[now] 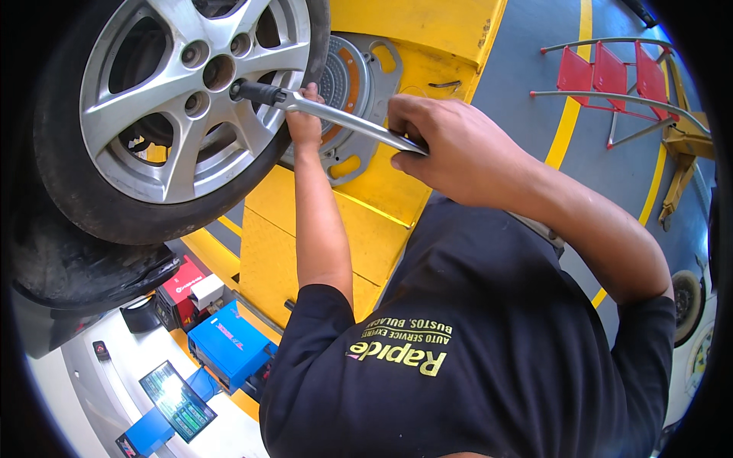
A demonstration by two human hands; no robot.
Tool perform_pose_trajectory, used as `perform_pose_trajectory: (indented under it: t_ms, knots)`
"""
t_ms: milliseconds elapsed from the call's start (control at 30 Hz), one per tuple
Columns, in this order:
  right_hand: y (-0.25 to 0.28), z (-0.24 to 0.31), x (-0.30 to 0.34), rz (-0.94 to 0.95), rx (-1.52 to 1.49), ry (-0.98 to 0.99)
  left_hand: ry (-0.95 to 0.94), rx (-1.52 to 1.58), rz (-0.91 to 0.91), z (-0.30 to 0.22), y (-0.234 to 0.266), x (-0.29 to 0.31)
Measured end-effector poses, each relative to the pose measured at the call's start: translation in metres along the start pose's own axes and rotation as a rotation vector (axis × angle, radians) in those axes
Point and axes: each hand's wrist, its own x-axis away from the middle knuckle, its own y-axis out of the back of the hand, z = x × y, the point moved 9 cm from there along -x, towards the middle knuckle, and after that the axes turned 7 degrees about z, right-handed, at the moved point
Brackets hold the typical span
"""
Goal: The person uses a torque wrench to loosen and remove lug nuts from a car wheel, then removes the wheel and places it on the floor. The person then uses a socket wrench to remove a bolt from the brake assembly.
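Observation:
A silver alloy wheel (181,153) with a black tyre (57,153) stands at the upper left. A black socket (261,92) sits over one of its lug positions, just right of the hub hole. From the socket a long silver ratchet wrench (347,120) slants down to the right. My left hand (307,122) is closed about the wrench's head, some of its fingers hidden behind the metal. My right hand (454,149) grips the far end of the handle, with the fingers curled over it and the thumb below.
Behind the wrench lies a round metal turn plate (374,72) on a yellow lift platform (450,34). A red step ladder (611,72) is at the upper right. A blue box (229,343), a red box (179,288) and a lit screen (179,401) occupy the lower left.

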Motion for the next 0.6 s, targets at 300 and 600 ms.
perform_pose_trajectory:
  t_ms: [300, 600]
  knots:
    - [-0.001, 0.0, 0.012, 0.079, -0.097, -0.045, 0.164, 0.258, 0.312, -0.015, -0.01, 0.007]
    - [-0.01, -0.002, -0.018, 0.05, -0.283, -0.087, 0.193, 0.287, 0.303, -0.017, -0.011, 0.012]
